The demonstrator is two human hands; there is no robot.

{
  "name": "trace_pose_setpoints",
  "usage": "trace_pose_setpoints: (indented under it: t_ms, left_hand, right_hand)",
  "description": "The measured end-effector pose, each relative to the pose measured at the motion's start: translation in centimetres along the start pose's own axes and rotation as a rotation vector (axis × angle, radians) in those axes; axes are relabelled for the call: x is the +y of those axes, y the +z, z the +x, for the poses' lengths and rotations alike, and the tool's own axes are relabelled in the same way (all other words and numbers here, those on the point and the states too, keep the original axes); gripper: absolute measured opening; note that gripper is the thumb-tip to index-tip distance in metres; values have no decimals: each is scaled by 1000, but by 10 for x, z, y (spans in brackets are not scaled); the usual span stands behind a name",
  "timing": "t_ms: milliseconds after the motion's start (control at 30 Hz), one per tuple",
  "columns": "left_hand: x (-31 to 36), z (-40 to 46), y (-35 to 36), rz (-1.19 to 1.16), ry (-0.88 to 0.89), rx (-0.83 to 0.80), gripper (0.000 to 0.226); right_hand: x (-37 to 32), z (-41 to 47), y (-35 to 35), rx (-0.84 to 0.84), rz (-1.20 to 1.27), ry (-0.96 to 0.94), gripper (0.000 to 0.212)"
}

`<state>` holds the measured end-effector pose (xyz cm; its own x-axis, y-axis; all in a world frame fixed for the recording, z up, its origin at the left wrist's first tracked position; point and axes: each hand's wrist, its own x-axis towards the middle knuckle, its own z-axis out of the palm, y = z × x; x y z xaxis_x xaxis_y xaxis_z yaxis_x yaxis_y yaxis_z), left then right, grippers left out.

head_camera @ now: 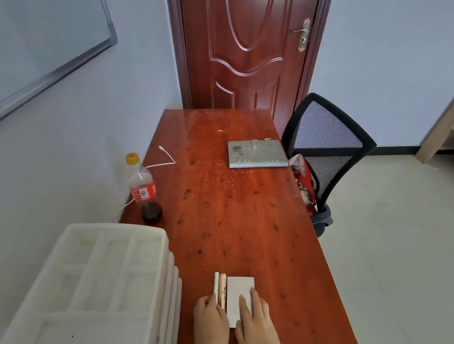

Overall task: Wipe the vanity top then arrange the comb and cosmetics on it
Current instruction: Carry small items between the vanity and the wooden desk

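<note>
On the counter [234, 214], the right hand [255, 328] is resting straight fingers [243, 304] flat on a white box [240, 299] while the left hand [210, 325] is touching two slim tubes [221, 289] with relaxed fingers.

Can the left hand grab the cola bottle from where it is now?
Probably yes: the cola bottle stands ahead of the left hand, with bare tabletop between, though it is a long stretch.

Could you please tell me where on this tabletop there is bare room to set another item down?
The widest bare stretch of the tabletop lies between the cola bottle, the grey binder and the white box. It is crowded at the stacked foam trays and both hands.
</note>
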<state>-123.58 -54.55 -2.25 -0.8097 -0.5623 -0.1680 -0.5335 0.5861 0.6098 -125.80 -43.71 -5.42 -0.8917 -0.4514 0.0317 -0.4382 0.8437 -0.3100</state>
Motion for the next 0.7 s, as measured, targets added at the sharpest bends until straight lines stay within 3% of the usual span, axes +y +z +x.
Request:
trace_pose_setpoints:
  t_ms: [167, 300, 400, 533, 700]
  left_hand:
    - [-1, 2, -9, 43, 45, -33, 43]
    - [2, -2, -20, 247, 252, 24, 45]
    - [4, 2, -21, 416, 399, 54, 68]
    - [31, -11, -40, 556, 400, 26, 68]
    - [73, -20, -77, 703, 419, 214, 64]
  right_hand:
    - [-5, -1, -12, 7, -11, 18, 52]
    - [-3, 3, -29, 34, -65, 48, 55]
    - [3, 11, -44, 52, -157, 47, 58]
    - [8, 26, -73, 95, -238, -19, 54]
    - [3, 43, -124, 216, -215, -148, 65]
